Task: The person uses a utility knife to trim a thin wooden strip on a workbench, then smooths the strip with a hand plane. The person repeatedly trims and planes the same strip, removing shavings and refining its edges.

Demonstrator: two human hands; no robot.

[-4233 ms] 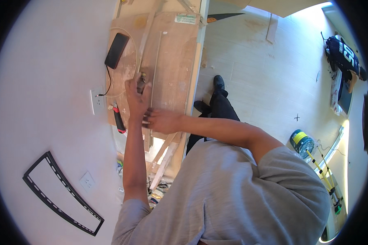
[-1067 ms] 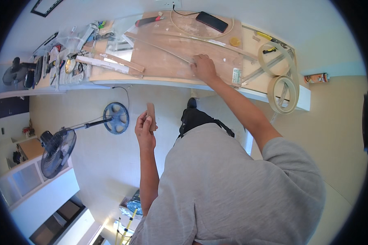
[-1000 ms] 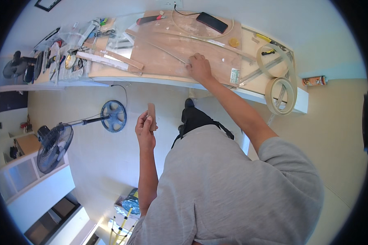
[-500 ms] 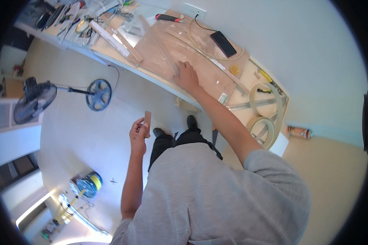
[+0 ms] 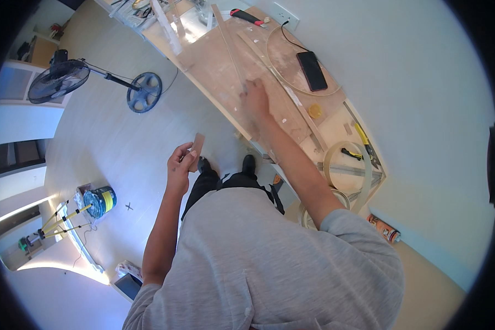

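My left hand (image 5: 182,165) is closed on a small flat strip of brown board (image 5: 198,148), held upright over the floor in front of me. My right hand (image 5: 257,100) reaches over the workbench, its fingers bent down at the near end of a long thin strip (image 5: 228,41). Motion smears that hand, so whether it grips the strip or only touches it is unclear. Under it lies a brown board (image 5: 203,58) with a dusty, scuffed surface. A longer narrow strip (image 5: 291,96) runs across the board just right of my fingers.
Beyond my right hand lie a phone (image 5: 312,71) on a cable, a red-and-black-handled tool (image 5: 246,16) and a yellow round piece (image 5: 314,111). Coiled edging tape (image 5: 331,165) and a yellow cutter (image 5: 363,135) rest at the bench's right end. A fan (image 5: 60,81) and bucket (image 5: 100,202) stand left.
The view has turned, so the bench and floor items sit differently in it. My left hand keeps the brown strip. My right hand stays over the board, now more blurred.
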